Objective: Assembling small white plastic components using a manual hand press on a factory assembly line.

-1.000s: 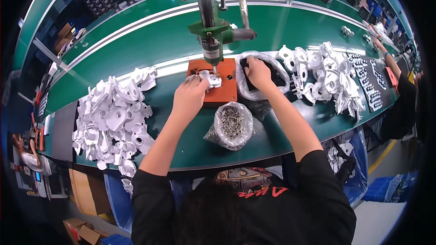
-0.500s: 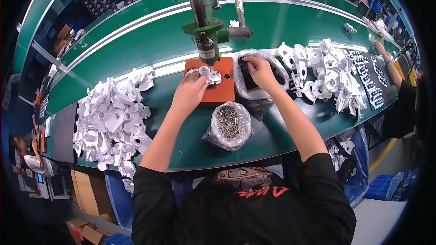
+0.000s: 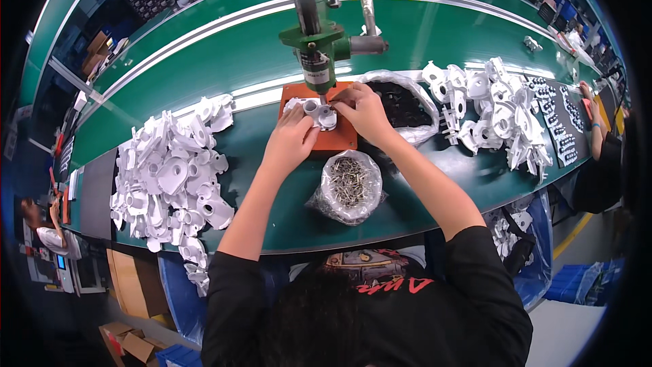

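Observation:
A white plastic part [image 3: 327, 121] sits on the orange base plate [image 3: 344, 144], under the spindle of a green bench press [image 3: 316, 58]. My left hand [image 3: 292, 137] is closed on the left side of this part. From the right, my right hand [image 3: 365, 114] reaches in with fingers pinched at the part's upper edge, close to the spindle tip. Something small and dark shows at those fingertips, too small to name. Just in front of the plate stands a clear bag [image 3: 329, 197] of small metal pins [image 3: 350, 182].
An open plastic bag [image 3: 429, 129] of black pieces [image 3: 401, 103] lies right of the plate. White parts are heaped at left [image 3: 170, 177] and right [image 3: 499, 112]. Small dark pieces cover a black mat [image 3: 565, 137] near a co-worker's arm [image 3: 598, 122] at far right.
My right hand has left the bag of black pieces and moved left to the white part under the press. My left hand stays on the part. The whole view has shifted slightly.

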The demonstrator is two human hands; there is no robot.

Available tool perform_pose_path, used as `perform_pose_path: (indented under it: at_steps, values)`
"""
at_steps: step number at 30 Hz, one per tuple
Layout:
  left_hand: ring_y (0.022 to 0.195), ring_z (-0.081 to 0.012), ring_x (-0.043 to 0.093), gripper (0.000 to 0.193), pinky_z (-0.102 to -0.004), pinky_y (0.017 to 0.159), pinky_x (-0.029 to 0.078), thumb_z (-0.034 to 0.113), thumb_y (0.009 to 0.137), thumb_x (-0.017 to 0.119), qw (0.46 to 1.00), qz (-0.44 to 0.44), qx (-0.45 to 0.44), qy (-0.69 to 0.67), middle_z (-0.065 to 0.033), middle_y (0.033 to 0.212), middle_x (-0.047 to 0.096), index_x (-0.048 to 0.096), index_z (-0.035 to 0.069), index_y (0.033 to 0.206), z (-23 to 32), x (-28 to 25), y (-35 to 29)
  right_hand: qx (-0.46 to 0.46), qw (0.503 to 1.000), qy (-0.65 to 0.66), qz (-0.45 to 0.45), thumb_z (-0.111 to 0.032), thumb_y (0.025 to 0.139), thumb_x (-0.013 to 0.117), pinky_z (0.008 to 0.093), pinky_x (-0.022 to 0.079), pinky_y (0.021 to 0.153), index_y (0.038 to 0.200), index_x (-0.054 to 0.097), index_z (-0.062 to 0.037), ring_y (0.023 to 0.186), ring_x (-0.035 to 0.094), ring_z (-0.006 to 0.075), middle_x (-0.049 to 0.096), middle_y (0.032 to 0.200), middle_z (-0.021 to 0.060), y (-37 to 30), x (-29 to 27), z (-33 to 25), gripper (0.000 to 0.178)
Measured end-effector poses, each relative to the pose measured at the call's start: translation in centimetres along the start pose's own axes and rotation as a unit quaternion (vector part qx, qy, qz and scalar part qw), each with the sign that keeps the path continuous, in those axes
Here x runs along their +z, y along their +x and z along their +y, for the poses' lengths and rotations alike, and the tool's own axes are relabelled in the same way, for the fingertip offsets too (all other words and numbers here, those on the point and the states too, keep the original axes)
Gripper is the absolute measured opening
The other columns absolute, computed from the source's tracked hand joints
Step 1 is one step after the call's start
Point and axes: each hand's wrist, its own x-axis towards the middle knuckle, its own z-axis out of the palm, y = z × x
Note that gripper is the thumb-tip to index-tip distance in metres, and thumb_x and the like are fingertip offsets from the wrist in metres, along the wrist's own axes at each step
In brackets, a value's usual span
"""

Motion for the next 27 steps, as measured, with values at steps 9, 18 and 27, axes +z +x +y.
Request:
perform_pose_path:
  at_steps: [9, 18, 27]
  values:
    - [0.109, -0.0415, 0.055, 0.022, -0.0477, 0.099, 0.042, 0.016, 0.078, 0.064, 0.992, 0.106, -0.002, 0.065, -0.0256, 0.108, 0.059, 0.055, -0.002, 0.087, 0.2, 2.0, -0.4, -0.213, 0.971, -0.104, 0.018, -0.009, 0.073, 0.070, 0.0373, 0.045, 0.084, 0.085, 0.070, -0.0022, 0.093, 0.056, 0.0264, 0.065, 0.093, 0.0069, 0.3, 1.7, 1.2, 0.014]
    - [0.112, -0.0419, 0.055, 0.021, -0.0479, 0.099, 0.042, 0.013, 0.075, 0.066, 0.995, 0.092, -0.008, 0.043, -0.0228, 0.113, 0.060, 0.054, 0.000, 0.087, 0.2, 1.9, -0.3, -0.282, 0.935, -0.212, -0.018, -0.013, 0.074, 0.064, 0.0379, 0.045, 0.079, 0.085, 0.067, -0.0039, 0.088, 0.056, 0.0254, 0.066, 0.094, 0.0046, -1.1, 0.5, -1.0, 0.014]
    - [0.111, -0.0420, 0.055, 0.019, -0.0484, 0.098, 0.043, 0.012, 0.075, 0.064, 0.990, 0.123, 0.003, 0.069, -0.0236, 0.109, 0.060, 0.054, 0.001, 0.085, -0.1, 2.1, -0.5, -0.225, 0.959, -0.126, -0.116, -0.005, 0.072, 0.067, 0.0375, 0.045, 0.075, 0.082, 0.065, -0.0029, 0.082, 0.055, 0.0271, 0.060, 0.081, 0.0088, -4.4, -2.9, -4.6, 0.011]
